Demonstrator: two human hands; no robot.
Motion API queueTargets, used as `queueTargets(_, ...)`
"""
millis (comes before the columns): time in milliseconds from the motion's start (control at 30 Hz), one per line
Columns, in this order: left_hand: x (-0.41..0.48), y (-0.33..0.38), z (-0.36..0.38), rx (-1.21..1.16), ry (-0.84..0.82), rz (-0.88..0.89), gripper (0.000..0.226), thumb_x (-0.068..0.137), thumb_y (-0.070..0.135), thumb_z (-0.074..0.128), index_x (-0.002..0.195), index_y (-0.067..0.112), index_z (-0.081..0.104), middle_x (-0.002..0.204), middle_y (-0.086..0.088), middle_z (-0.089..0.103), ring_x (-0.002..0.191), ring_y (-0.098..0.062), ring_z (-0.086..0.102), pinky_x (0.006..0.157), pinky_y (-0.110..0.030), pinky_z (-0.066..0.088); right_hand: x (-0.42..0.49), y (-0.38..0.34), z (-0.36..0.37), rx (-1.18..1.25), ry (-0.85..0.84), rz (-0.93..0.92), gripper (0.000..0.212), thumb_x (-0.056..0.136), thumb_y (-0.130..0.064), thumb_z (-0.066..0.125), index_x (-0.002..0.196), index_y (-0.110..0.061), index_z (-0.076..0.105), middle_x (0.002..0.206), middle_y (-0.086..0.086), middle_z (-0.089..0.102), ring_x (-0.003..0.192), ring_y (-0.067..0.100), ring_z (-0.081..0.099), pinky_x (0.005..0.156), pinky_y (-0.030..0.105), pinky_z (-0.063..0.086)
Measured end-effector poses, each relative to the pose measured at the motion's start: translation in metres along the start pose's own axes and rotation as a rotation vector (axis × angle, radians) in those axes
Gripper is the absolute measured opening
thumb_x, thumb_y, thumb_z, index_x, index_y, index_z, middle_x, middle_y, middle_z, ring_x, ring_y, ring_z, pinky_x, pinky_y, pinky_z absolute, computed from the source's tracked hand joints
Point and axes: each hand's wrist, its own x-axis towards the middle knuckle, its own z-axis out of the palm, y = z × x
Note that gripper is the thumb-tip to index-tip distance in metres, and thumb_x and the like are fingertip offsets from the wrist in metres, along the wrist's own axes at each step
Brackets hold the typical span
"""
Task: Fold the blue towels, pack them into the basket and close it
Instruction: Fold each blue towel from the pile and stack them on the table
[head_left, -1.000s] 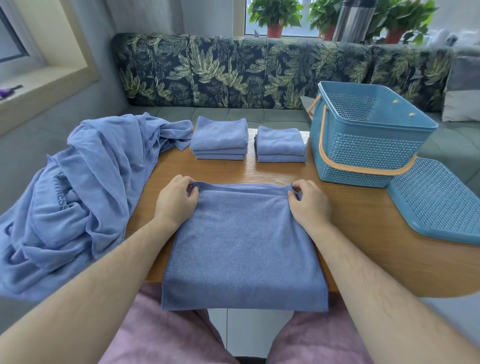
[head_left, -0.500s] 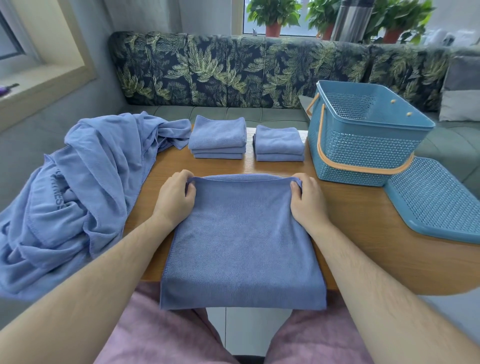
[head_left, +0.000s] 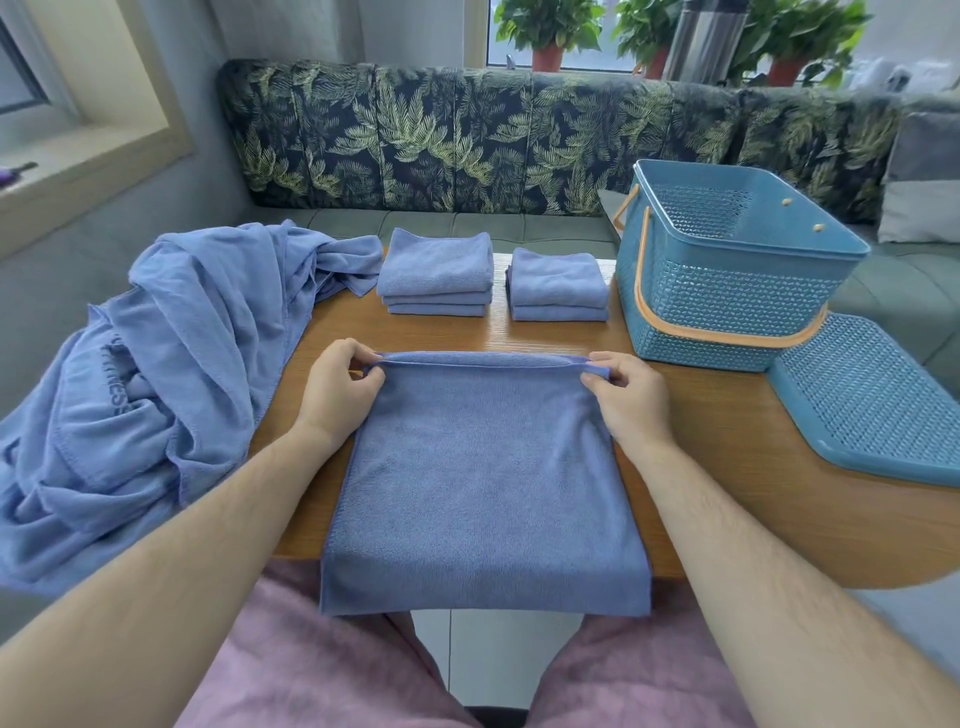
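Folding step: left hand (head_left: 337, 387) and right hand (head_left: 626, 389) each grip, pinching, the towel (head_left: 483, 483)'s far corners; next, probably fold toward the table (head_left: 727, 467)'s near edge.

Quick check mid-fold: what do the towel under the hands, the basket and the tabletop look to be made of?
The flat blue towel looks like soft microfibre or terry: fine matte nap, stitched hem, limp drape over the table edge. The open teal basket looks like moulded plastic: rigid perforated walls, smooth rim, with an orange handle. The brown tabletop looks like wood or wood-grain laminate, with visible grain and slight sheen; I cannot tell which.
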Motion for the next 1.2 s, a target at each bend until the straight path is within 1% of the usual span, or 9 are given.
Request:
queueTargets(133,-0.002,0.002,0.0,-0.014,0.045,-0.054,0.005,0.086,0.009,0.068,0.089,0.012,0.065,0.095,-0.001,0.068,0.085,-0.017,0.062,0.069,-0.004,0.04,-0.001,-0.001,-0.001,0.019,-0.035,0.019,0.005,0.087,-0.015,0.074,0.087,-0.012,0.076,0.086,0.002,0.074,0.083,0.009,0.064,0.077,0.029,0.05)
queueTargets(300,-0.003,0.005,-0.001,-0.057,0.054,-0.072,0.012,0.092,0.026,0.071,0.088,0.015,0.067,0.088,0.006,0.068,0.08,-0.006,0.061,0.07,-0.012,0.044,0.0,-0.001,-0.004,0.002,-0.032,0.002,0.037,0.098,-0.029,0.063,0.063,-0.018,0.055,0.052,-0.014,0.043,0.058,0.004,0.037,0.059,0.028,0.032)
queueTargets(467,-0.003,0.005,-0.002,-0.094,0.076,-0.087,0.012,0.093,0.022,0.068,0.087,0.012,0.066,0.088,0.005,0.068,0.078,-0.007,0.06,0.069,-0.012,0.043,0.0,0.0,-0.004,0.078,0.028,0.075,0.012,0.092,-0.027,0.072,0.084,-0.019,0.076,0.081,-0.012,0.072,0.08,0.005,0.064,0.077,0.024,0.049)
queueTargets(567,-0.004,0.005,-0.006,-0.203,0.047,-0.141,0.013,0.091,0.017,0.069,0.08,0.011,0.064,0.093,0.006,0.069,0.082,-0.005,0.061,0.076,-0.014,0.046,-0.003,-0.005,-0.005,0.091,0.027,0.1,0.01,0.088,-0.027,0.077,0.085,-0.017,0.075,0.086,-0.006,0.075,0.085,0.008,0.067,0.081,0.025,0.051)
queueTargets(667,-0.005,0.008,-0.015,-0.343,0.005,-0.252,0.016,0.087,0.014,0.071,0.075,0.008,0.063,0.094,0.005,0.071,0.087,-0.011,0.064,0.085,-0.029,0.05,-0.008,-0.013,-0.011,0.106,0.005,0.142,0.01,0.085,-0.027,0.08,0.082,-0.02,0.073,0.087,-0.006,0.075,0.089,0.011,0.07,0.085,0.03,0.054)
queueTargets(767,0.002,0.029,-0.034,-0.573,-0.053,-0.286,0.021,0.084,0.006,0.073,0.069,0.01,0.059,0.089,0.0,0.068,0.084,-0.015,0.063,0.08,-0.031,0.05,-0.006,-0.034,-0.026,0.116,-0.015,0.113,0.009,0.086,-0.025,0.079,0.083,-0.021,0.071,0.089,-0.006,0.074,0.088,0.009,0.069,0.084,0.027,0.052)
queueTargets(933,0.024,0.08,-0.078,-0.797,-0.167,-0.215,0.028,0.085,0.002,0.07,0.068,0.011,0.05,0.075,-0.002,0.066,0.069,-0.015,0.063,0.067,-0.024,0.05,0.013,-0.091,-0.059,0.147,-0.022,0.002,0.01,0.086,-0.017,0.08,0.084,-0.018,0.071,0.089,-0.001,0.074,0.08,0.007,0.067,0.076,0.021,0.05)
queueTargets(1033,0.037,0.111,-0.102,-0.869,-0.21,-0.168,0.029,0.089,0.01,0.066,0.068,0.013,0.047,0.07,-0.004,0.059,0.062,-0.017,0.057,0.064,-0.029,0.044,0.027,-0.128,-0.075,0.158,-0.03,-0.043,0.008,0.087,-0.019,0.079,0.086,-0.015,0.072,0.086,-0.003,0.074,0.078,0.006,0.066,0.075,0.022,0.05)
queueTargets(1200,0.051,0.16,-0.146,-0.846,-0.08,-0.024,0.034,0.088,0.004,0.068,0.066,0.016,0.045,0.079,-0.002,0.062,0.072,-0.015,0.061,0.068,-0.029,0.044,0.033,-0.195,-0.101,0.372,-0.027,-0.019,0.005,0.09,-0.014,0.075,0.088,-0.011,0.072,0.087,0.003,0.075,0.083,0.015,0.067,0.082,0.033,0.054)
